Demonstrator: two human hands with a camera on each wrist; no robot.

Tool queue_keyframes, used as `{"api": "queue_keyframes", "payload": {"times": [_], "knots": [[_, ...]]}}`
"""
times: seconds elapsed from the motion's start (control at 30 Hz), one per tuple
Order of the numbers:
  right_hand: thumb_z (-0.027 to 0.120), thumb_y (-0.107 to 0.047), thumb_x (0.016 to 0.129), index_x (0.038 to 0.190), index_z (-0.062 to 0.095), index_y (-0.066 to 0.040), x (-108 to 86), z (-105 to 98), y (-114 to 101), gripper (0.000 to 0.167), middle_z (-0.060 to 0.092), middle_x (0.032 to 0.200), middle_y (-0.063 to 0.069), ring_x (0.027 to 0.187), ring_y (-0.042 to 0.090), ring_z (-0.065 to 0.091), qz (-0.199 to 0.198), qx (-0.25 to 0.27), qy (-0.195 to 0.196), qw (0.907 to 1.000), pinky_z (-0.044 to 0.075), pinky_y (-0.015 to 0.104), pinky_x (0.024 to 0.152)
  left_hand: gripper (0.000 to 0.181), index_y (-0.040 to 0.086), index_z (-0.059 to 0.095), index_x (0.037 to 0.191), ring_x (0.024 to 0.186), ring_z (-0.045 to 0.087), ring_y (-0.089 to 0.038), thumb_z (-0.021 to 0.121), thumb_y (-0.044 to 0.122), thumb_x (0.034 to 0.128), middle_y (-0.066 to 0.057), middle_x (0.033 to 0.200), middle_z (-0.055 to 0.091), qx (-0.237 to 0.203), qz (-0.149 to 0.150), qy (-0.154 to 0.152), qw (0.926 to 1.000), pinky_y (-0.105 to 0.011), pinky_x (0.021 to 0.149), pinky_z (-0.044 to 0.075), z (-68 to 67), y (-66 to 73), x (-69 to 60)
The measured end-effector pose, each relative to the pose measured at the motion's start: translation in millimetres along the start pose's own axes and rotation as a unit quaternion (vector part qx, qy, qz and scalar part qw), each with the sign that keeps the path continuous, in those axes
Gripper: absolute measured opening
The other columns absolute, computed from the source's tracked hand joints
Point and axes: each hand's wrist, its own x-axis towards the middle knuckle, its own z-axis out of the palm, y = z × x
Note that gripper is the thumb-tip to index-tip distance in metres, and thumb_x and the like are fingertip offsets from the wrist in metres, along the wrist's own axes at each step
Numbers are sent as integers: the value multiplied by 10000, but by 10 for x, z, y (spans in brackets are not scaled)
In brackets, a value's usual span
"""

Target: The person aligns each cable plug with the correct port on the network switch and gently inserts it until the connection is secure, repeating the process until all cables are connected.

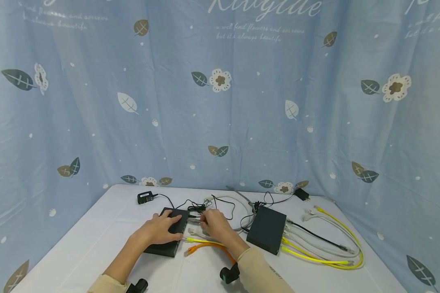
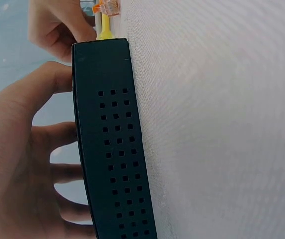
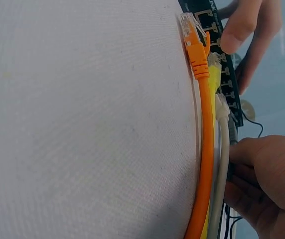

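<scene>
Curtain (image 1: 176, 101): blue, printed with leaves and flowers, it fills the background beyond your table

Table (image 1: 198, 272): covered in white cloth, with everything you are handling laid on it

Right box (image 1: 266, 228): well apart from the one under your left hand; white, yellow and black cables run from its right side, so you can count that end as wired, while several far plugs lie loose on the cloth

Left box (image 1: 163, 249): the one you are working on, flat on the table left of centre, its row of ports facing your right hand

Left hand (image 1: 160, 228): spread over the top of the left box, thumb by the ports, seeming to steady it and grasping nothing

Right hand (image 1: 217, 224): just beside the port side, your thumb and fingers pinching a grey cable (image 3: 233, 135)

Orange cable (image 3: 205, 124): nearest you, its clear plug lying loose just off the ports

Yellow cable (image 3: 214, 74) and white cable (image 3: 223, 144): beside the orange one, ends close to the ports; both look unplugged to me

Left adapter (image 1: 145, 197) and right adapter (image 1: 302, 194): each lies towards the back of your table, in no socket

Ports (image 3: 225, 72): those you leave uncovered look bare, so this box seems barely begun, with orange, yellow and white left over

Grey plug: hidden by your fingers, so I cannot tell whether it is seated
</scene>
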Motion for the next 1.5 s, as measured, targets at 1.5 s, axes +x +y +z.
{"api": "queue_keyframes", "payload": {"times": [1.5], "knots": [[690, -107, 898, 892, 770, -122, 41, 51, -25, 82, 705, 846, -30, 745, 64, 626, -311, -577, 356, 9972, 515, 185, 643, 718, 197, 547, 1418, 1229, 440, -611, 686, 569, 820, -216, 1496, 412, 52, 11, 44, 10000, -704, 870, 432, 11, 3, 7]]}}
